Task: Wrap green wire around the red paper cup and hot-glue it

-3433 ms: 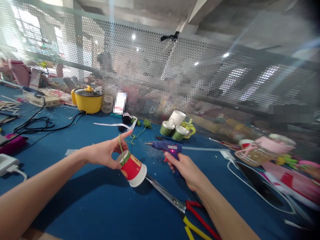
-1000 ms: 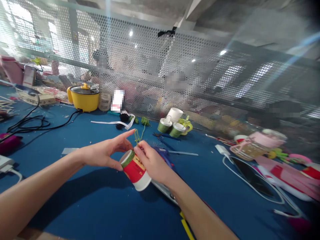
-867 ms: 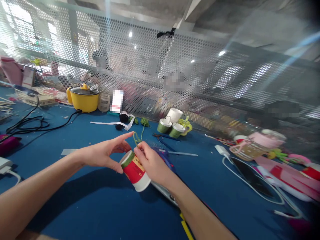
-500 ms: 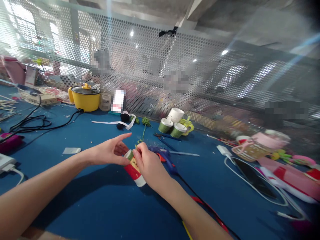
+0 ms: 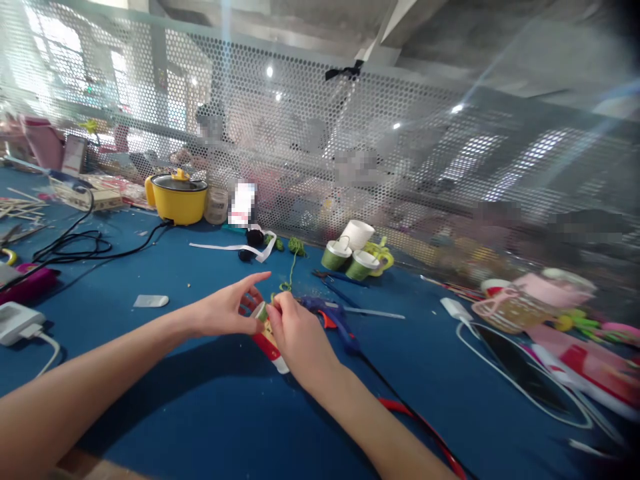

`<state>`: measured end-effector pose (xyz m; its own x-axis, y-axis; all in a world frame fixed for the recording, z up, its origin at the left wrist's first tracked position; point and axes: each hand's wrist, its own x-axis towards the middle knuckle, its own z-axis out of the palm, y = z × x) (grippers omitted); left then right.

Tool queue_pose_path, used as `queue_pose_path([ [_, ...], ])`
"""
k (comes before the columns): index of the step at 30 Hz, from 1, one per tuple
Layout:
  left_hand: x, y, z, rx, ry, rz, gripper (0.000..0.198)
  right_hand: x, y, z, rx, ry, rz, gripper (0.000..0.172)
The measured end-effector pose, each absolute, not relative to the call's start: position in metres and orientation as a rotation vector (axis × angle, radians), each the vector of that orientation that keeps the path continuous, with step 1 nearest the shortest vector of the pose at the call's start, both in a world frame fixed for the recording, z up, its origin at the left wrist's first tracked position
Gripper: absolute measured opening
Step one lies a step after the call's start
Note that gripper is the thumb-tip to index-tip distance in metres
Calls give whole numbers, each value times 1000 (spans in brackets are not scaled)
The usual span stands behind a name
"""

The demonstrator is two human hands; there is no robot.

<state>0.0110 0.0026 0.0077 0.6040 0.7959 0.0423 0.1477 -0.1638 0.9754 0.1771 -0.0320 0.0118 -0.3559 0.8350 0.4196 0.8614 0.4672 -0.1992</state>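
A red and white paper cup (image 5: 268,341) with a green band at its rim lies tilted between my hands over the blue table (image 5: 150,400). My left hand (image 5: 227,310) grips the cup's rim, its index finger stretched out. My right hand (image 5: 297,337) covers most of the cup and pinches a green cord (image 5: 289,273) at the rim. The cord runs away toward the back of the table. A blue glue gun (image 5: 327,313) lies just behind my right hand.
A yellow electric pot (image 5: 177,198) with black cables (image 5: 75,247) stands at the back left. Two green cups and a white cup (image 5: 353,250) sit by the perforated metal screen (image 5: 350,153). Scissors with red handles (image 5: 415,423) lie under my right forearm. Pink craft items and a white cable (image 5: 525,347) crowd the right.
My right hand left the glue gun and came to the cup's rim, taking the green cord. Both hands then lowered the cup and moved it slightly away from me.
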Motion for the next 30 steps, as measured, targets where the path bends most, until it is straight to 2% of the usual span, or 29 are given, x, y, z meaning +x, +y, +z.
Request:
queue_pose_path([
  [30, 16, 0, 4, 1558, 850, 729, 80, 175, -34, 4, -1308, -2223, -240, 17],
])
